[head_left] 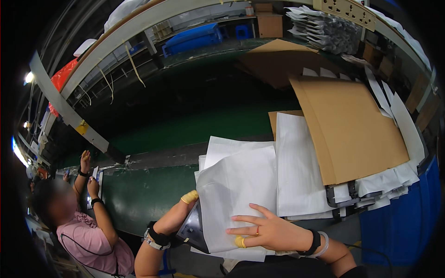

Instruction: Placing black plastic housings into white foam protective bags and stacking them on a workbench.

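Observation:
A glossy dark panel [193, 228] sticks out at the left side of a white foam sheet or sleeve [238, 190], which covers the rest of it. My left hand [177, 214] grips the panel's left edge. A yellow cover is on one digit by the sheet's edge, and most of the other fingers are hidden. Flat on the white foam lies my right hand [273, 231], its fingers spread, with another yellow cover on the thumb. More white foam sheets [227, 145] lie beneath and beyond the panel.
To the right, a brown cardboard sheet [354, 129] tops a stack of foam-wrapped dark parts [340, 197]. A blue bin [403, 222] stands below it. At left, a person in pink [95, 245] works along the green bench [139, 194]. A metal post [79, 116] rises beyond.

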Demonstrator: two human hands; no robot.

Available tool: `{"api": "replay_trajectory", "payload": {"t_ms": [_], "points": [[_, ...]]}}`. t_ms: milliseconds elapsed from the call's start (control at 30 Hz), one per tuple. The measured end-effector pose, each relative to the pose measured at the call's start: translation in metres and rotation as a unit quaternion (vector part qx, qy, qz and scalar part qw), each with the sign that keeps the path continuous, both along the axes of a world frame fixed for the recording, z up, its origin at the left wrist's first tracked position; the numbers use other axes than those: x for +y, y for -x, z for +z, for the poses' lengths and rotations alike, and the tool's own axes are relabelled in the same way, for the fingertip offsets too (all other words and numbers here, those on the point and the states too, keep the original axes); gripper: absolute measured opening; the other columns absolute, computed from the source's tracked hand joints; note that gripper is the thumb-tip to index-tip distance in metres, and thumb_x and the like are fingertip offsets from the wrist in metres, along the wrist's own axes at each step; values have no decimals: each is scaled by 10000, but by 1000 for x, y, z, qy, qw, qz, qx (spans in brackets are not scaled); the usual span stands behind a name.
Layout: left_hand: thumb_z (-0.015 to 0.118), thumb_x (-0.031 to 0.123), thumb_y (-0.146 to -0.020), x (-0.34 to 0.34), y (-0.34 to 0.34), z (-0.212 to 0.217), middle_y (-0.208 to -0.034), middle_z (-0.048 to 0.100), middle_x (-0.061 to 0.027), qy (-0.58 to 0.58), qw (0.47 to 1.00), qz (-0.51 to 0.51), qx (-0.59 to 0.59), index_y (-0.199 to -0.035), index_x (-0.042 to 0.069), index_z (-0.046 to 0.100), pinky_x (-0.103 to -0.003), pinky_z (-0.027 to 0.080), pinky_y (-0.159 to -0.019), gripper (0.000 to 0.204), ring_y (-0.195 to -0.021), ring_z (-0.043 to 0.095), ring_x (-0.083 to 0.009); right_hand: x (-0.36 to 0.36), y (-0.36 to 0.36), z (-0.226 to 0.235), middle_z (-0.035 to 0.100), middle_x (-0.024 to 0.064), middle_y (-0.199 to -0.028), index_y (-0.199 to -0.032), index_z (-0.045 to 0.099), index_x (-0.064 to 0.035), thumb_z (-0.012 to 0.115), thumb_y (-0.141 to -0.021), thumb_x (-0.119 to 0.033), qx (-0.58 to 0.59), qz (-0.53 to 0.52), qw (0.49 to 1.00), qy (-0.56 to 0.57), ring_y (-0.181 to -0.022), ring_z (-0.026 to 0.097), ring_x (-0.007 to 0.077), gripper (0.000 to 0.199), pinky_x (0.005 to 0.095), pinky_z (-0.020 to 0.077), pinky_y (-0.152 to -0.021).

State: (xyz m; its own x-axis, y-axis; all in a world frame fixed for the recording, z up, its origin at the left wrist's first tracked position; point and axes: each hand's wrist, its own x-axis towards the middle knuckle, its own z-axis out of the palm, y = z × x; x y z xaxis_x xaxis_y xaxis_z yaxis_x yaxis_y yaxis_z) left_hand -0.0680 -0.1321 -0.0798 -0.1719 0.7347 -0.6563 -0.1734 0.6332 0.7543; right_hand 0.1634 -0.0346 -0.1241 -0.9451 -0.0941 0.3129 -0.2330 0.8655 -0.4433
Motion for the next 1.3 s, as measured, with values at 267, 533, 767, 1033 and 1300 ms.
{"api": "replay_trajectory", "payload": {"t_ms": [267,533,767,1033,1300], "points": [[539,155,-848,-2,-2,-21,-1149,528,-103,-121,992,-41,-17,-1249,-26,392,-281,455,-844,464,-980,554,-164,-9,9,-3,453,-13,-1285,-974,579,-214,636,-759,-202,43,-162,986,3,-1229,365,236,222,521,248,-1020],[493,123,-856,10,-24,-2,-1085,555,-117,-233,951,200,-43,-1177,-28,439,-292,489,-801,360,-949,576,-179,-16,7,6,471,39,-1218,-1038,583,-156,686,-735,-295,132,-222,966,-2,-1141,415,238,348,464,278,-967],[491,156,-869,14,-26,-4,-1034,572,-97,-182,950,229,-107,-1141,-19,470,-295,482,-795,324,-911,585,-176,-13,6,10,541,58,-923,-1000,622,-56,734,-698,-270,207,-304,919,141,-837,506,221,386,324,399,-738],[522,220,-845,20,-37,-10,-947,585,-79,-188,946,240,-110,-1081,12,492,-270,509,-640,316,-792,604,-154,-9,13,16,560,39,-645,-881,642,-31,692,-744,-174,182,-306,900,251,-573,505,156,204,267,406,-561],[505,187,-859,21,-40,-15,-1053,549,-92,-210,940,244,-109,-1132,-9,469,-294,461,-803,337,-934,557,-175,-7,7,15,593,68,-583,-886,625,-3,647,-793,-129,120,-315,887,317,-477,565,142,158,232,452,-487]]}}
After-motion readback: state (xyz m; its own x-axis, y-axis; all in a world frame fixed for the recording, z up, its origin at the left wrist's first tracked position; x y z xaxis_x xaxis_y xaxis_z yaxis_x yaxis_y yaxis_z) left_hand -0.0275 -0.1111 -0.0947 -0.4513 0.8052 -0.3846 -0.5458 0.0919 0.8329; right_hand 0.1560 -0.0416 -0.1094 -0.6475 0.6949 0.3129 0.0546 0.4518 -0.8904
